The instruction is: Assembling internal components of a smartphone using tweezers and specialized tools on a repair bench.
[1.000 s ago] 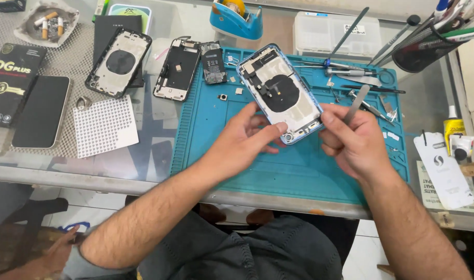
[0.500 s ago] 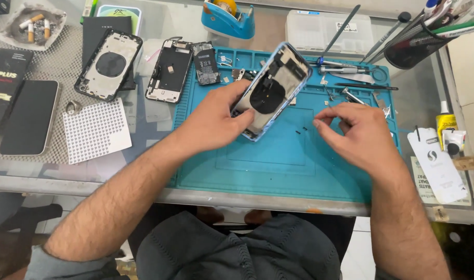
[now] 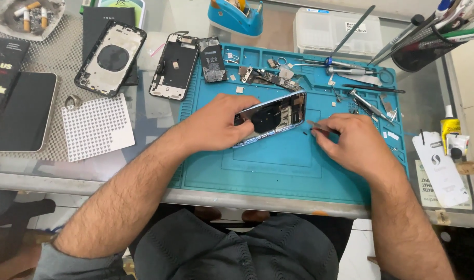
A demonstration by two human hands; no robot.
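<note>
1. Left hand (image 3: 216, 127): grip clenched on an opened phone shell (image 3: 272, 116), held tilted on its long edge over the blue mat (image 3: 278, 166).
2. Right hand (image 3: 356, 142): grip pinched on a thin metal tool (image 3: 315, 126), its tip just beside the shell's right end.
3. Mat lies on the glass tabletop (image 3: 154, 119); small parts and tweezers (image 3: 374, 88) sit along its far edge.
4. Left of the mat: two more open phone shells (image 3: 111, 58), a perforated white sheet (image 3: 97, 127).

Phone housing (image 3: 272, 118) glossy metal frame; work mat (image 3: 278, 166) matt teal rubber; tabletop (image 3: 159, 116) smooth glass.
</note>
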